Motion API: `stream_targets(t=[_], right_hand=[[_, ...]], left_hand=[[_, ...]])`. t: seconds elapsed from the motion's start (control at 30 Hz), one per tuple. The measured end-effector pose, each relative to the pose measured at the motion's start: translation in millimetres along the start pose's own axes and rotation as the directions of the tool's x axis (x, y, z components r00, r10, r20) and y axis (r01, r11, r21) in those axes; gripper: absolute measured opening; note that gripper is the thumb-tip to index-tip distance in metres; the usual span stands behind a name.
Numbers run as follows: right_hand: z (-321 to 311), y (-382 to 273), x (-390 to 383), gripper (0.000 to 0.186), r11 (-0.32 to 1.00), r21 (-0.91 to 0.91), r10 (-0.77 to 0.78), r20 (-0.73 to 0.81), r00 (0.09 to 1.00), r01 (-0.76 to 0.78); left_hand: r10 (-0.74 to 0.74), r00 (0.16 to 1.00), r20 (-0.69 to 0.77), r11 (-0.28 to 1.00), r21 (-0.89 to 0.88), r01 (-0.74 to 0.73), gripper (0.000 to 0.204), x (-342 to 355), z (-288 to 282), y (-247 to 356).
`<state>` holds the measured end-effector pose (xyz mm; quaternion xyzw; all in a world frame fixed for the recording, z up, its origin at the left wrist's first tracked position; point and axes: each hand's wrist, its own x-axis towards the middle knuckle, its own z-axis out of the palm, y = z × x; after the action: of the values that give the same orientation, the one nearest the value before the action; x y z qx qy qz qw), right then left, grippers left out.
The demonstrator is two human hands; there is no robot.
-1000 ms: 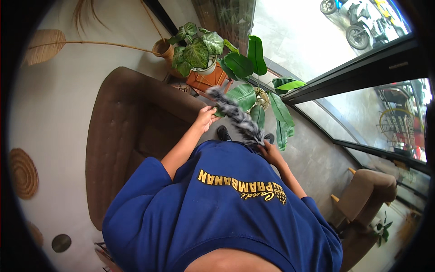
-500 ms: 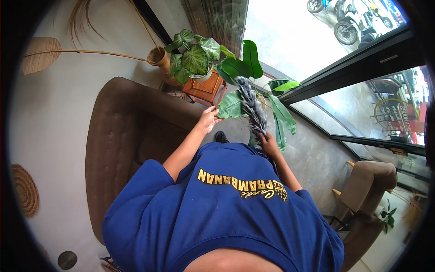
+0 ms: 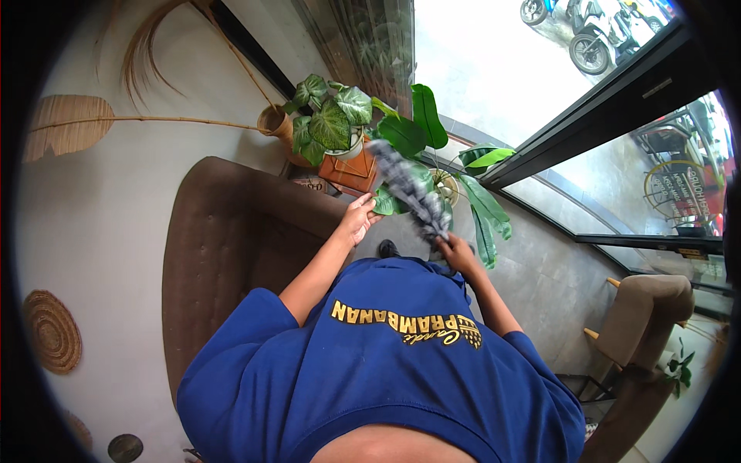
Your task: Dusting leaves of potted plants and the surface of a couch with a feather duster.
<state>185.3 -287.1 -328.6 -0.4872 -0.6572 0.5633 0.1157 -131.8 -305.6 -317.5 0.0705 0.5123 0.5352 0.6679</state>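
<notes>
My left hand point(image 3: 359, 219) pinches the tip of a broad green leaf point(image 3: 386, 202) between thumb and fingers. That leaf belongs to a tall potted plant whose other leaves point(image 3: 428, 116) spread toward the window. In my right hand point(image 3: 457, 253) is the lower end of a fluffy grey-and-white duster point(image 3: 409, 189), smeared by motion. It slants up and left across the held leaf, covering part of it. The plant's round pale pot point(image 3: 446, 187) shows partly behind the duster.
A brown tufted sofa point(image 3: 224, 231) stands at left. Beyond it, a variegated plant point(image 3: 332, 119) sits on an orange-brown box point(image 3: 349, 171) beside a woven vase point(image 3: 275, 123). Dark-framed glass point(image 3: 602, 116) runs along the right, with a taupe chair point(image 3: 644, 316) below.
The duster has swung leftward over the leaf, its top now nearer the orange-brown box. My left hand keeps its hold on the leaf tip. The whole view has shifted slightly.
</notes>
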Motion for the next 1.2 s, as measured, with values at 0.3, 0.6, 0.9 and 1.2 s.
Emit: stream_targets(t=[0.3,0.6,0.9,1.2], right_hand=[[2.8,-5.5,6.4,0.035,0.998,0.046,0.058,-0.193,0.980,-0.050],[2.8,-13.9,6.9,0.039,0.998,-0.007,0.069,-0.137,0.988,-0.070],[3.2,-21.2,-3.6,0.036,0.996,-0.084,-0.024,0.077,0.997,0.030],[6.3,-26.2,-4.2,0.037,0.981,-0.192,0.024,0.120,0.992,0.000]], left_hand=[[-0.015,0.999,0.035,0.999,0.041,0.014,0.042,-6.9,-1.0,1.0],[-0.031,0.999,0.012,0.999,-0.008,0.031,0.036,-7.2,0.8,-1.2],[-0.029,0.996,0.089,0.999,-0.035,0.033,0.037,-6.4,-4.7,-7.7],[-0.028,0.994,0.106,0.995,-0.089,0.038,0.036,-9.3,-5.0,-9.5]])
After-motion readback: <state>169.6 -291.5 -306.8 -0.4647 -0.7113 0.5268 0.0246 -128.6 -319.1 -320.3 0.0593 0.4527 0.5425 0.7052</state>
